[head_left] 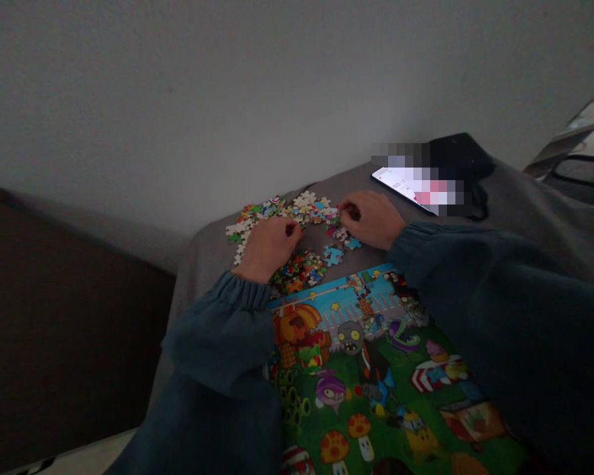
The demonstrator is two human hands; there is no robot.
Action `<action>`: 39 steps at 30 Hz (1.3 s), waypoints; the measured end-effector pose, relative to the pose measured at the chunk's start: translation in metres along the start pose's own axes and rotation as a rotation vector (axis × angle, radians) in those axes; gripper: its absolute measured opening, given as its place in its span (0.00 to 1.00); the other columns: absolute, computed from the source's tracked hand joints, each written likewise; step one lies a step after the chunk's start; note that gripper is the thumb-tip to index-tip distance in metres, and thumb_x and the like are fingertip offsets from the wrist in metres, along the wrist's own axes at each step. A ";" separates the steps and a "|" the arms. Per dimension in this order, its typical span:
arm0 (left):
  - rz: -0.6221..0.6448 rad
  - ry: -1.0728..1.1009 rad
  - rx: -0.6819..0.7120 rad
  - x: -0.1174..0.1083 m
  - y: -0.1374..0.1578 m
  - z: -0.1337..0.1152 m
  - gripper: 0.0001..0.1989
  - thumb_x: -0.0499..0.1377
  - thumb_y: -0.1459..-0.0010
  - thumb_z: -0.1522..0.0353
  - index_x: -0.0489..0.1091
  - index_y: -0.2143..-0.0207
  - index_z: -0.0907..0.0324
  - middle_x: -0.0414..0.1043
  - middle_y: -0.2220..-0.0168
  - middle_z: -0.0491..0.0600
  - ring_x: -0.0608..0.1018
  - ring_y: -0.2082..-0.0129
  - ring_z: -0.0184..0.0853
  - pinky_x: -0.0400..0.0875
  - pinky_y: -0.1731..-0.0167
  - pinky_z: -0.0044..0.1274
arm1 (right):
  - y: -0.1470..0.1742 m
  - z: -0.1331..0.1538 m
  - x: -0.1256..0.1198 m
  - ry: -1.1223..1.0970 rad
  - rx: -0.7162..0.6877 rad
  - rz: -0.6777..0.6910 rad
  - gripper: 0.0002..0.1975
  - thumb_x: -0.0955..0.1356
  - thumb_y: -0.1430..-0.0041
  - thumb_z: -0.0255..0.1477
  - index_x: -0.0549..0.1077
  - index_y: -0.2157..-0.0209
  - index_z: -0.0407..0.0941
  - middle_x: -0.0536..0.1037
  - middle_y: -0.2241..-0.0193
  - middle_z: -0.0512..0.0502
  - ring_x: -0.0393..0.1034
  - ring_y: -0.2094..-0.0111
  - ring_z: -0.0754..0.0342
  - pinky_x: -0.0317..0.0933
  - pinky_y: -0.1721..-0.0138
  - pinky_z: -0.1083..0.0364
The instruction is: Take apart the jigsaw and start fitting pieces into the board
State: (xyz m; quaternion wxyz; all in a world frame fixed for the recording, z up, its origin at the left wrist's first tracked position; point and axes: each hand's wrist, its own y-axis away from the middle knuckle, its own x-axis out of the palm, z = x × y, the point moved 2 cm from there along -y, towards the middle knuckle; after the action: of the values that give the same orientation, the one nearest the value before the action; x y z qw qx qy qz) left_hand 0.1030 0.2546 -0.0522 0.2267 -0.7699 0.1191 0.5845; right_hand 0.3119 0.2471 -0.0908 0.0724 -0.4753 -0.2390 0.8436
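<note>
Loose jigsaw puzzle pieces (304, 206) lie in a ring of heaps on a grey cloth, some picture side up and some showing pale backs. At the left of the heaps, my left hand (270, 245) is closed, thumb and fingers pinched together; whatever it may hold is hidden. Across from it, my right hand (375, 216) pinches at the right edge of the pieces, and I cannot make out what is between its fingertips. A light blue puzzle piece (333, 255) lies between the hands. Nearer me is a colourful cartoon picture sheet (346, 396) with zombies, mushrooms and pumpkins.
A lit phone (410, 188), partly pixelated, lies at the back right beside a black case (462, 152). The grey cloth (210, 254) covers the surface up against a pale wall (178, 119). A dark brown panel (69, 330) stands at the left.
</note>
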 end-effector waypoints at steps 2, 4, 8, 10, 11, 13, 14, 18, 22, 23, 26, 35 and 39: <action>-0.008 0.096 -0.008 0.002 -0.002 0.008 0.11 0.56 0.40 0.67 0.78 0.67 0.58 0.80 0.67 0.52 0.78 0.67 0.38 0.70 0.65 0.28 | 0.002 0.002 0.001 0.153 -0.027 0.078 0.09 0.65 0.41 0.33 0.74 0.64 0.44 0.79 0.64 0.38 0.70 0.60 0.42 0.60 0.57 0.42; -0.022 0.205 -0.043 0.004 -0.005 0.016 0.09 0.60 0.42 0.65 0.78 0.65 0.57 0.80 0.65 0.51 0.79 0.67 0.37 0.71 0.66 0.28 | 0.004 0.005 0.001 0.236 -0.068 0.101 0.13 0.64 0.39 0.38 0.74 0.62 0.45 0.79 0.62 0.37 0.69 0.58 0.40 0.59 0.57 0.41; -0.024 0.337 -0.104 0.008 -0.008 0.027 0.11 0.66 0.47 0.62 0.77 0.63 0.57 0.80 0.67 0.51 0.79 0.68 0.37 0.72 0.68 0.27 | 0.006 0.007 0.001 0.274 -0.111 0.121 0.16 0.64 0.38 0.43 0.73 0.60 0.45 0.79 0.64 0.38 0.70 0.61 0.41 0.59 0.58 0.43; -0.007 0.398 -0.128 0.010 -0.008 0.030 0.11 0.65 0.46 0.61 0.77 0.62 0.57 0.80 0.68 0.51 0.79 0.69 0.36 0.72 0.70 0.27 | 0.005 0.005 0.003 0.201 -0.102 0.167 0.16 0.64 0.38 0.42 0.73 0.59 0.45 0.78 0.66 0.39 0.70 0.63 0.43 0.59 0.61 0.45; 0.006 0.432 -0.137 0.011 -0.008 0.031 0.11 0.64 0.44 0.60 0.77 0.62 0.57 0.80 0.68 0.51 0.79 0.70 0.35 0.72 0.71 0.26 | 0.004 0.004 0.004 0.141 -0.091 0.191 0.16 0.65 0.38 0.42 0.73 0.58 0.45 0.78 0.67 0.40 0.70 0.65 0.44 0.60 0.62 0.47; 0.027 0.477 -0.146 0.011 -0.008 0.033 0.11 0.62 0.42 0.60 0.76 0.63 0.57 0.80 0.68 0.51 0.79 0.71 0.34 0.72 0.72 0.26 | 0.003 0.002 0.006 0.004 -0.055 0.224 0.15 0.66 0.39 0.40 0.72 0.56 0.44 0.78 0.69 0.43 0.70 0.68 0.48 0.60 0.65 0.49; 0.028 0.475 -0.148 0.011 -0.008 0.033 0.11 0.62 0.42 0.60 0.76 0.63 0.57 0.80 0.68 0.51 0.79 0.71 0.34 0.72 0.72 0.25 | 0.002 0.001 0.007 -0.061 -0.032 0.232 0.16 0.68 0.40 0.39 0.72 0.55 0.44 0.77 0.70 0.45 0.70 0.70 0.49 0.60 0.67 0.50; -0.007 0.405 -0.165 0.009 -0.008 0.038 0.15 0.68 0.50 0.60 0.77 0.62 0.58 0.79 0.68 0.52 0.79 0.69 0.36 0.71 0.72 0.26 | 0.000 -0.001 0.007 -0.250 0.042 0.245 0.15 0.68 0.41 0.38 0.73 0.57 0.44 0.77 0.73 0.48 0.67 0.74 0.53 0.60 0.70 0.52; 0.003 0.488 -0.212 0.012 -0.008 0.044 0.12 0.67 0.47 0.61 0.76 0.61 0.56 0.79 0.69 0.50 0.78 0.72 0.34 0.72 0.74 0.26 | -0.001 -0.001 0.006 -0.276 0.043 0.215 0.12 0.66 0.42 0.30 0.73 0.56 0.43 0.77 0.71 0.46 0.67 0.74 0.53 0.61 0.70 0.52; 0.015 0.526 -0.234 0.013 -0.008 0.045 0.10 0.65 0.45 0.62 0.76 0.61 0.56 0.79 0.69 0.50 0.77 0.74 0.34 0.72 0.75 0.26 | -0.001 -0.002 0.007 -0.270 0.037 0.206 0.13 0.66 0.43 0.28 0.73 0.56 0.43 0.78 0.69 0.46 0.68 0.73 0.53 0.61 0.70 0.52; 0.040 0.565 -0.268 0.013 -0.008 0.047 0.08 0.59 0.39 0.64 0.77 0.61 0.56 0.79 0.70 0.50 0.77 0.75 0.33 0.72 0.75 0.26 | -0.002 -0.005 0.008 -0.266 0.016 0.163 0.16 0.65 0.45 0.24 0.73 0.54 0.43 0.78 0.64 0.44 0.68 0.71 0.53 0.63 0.68 0.51; -0.093 0.047 -0.128 -0.003 -0.007 0.039 0.14 0.59 0.39 0.67 0.77 0.53 0.57 0.78 0.56 0.52 0.77 0.55 0.41 0.70 0.49 0.34 | -0.005 -0.009 0.002 -0.311 -0.047 -0.088 0.11 0.69 0.44 0.28 0.74 0.57 0.47 0.74 0.61 0.45 0.68 0.68 0.52 0.65 0.60 0.47; -0.136 -0.073 0.095 -0.001 -0.002 0.008 0.14 0.59 0.37 0.67 0.75 0.50 0.55 0.74 0.50 0.52 0.72 0.48 0.42 0.64 0.43 0.38 | 0.000 0.005 -0.004 -0.323 -0.132 -0.061 0.09 0.65 0.38 0.33 0.74 0.59 0.47 0.76 0.66 0.46 0.67 0.70 0.53 0.64 0.63 0.50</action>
State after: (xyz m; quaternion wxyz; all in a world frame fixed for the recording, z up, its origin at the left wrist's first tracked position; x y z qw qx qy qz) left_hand 0.0967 0.2599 -0.0524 0.3065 -0.7427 0.0859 0.5892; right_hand 0.3099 0.2439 -0.0853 0.0274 -0.3299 -0.3165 0.8890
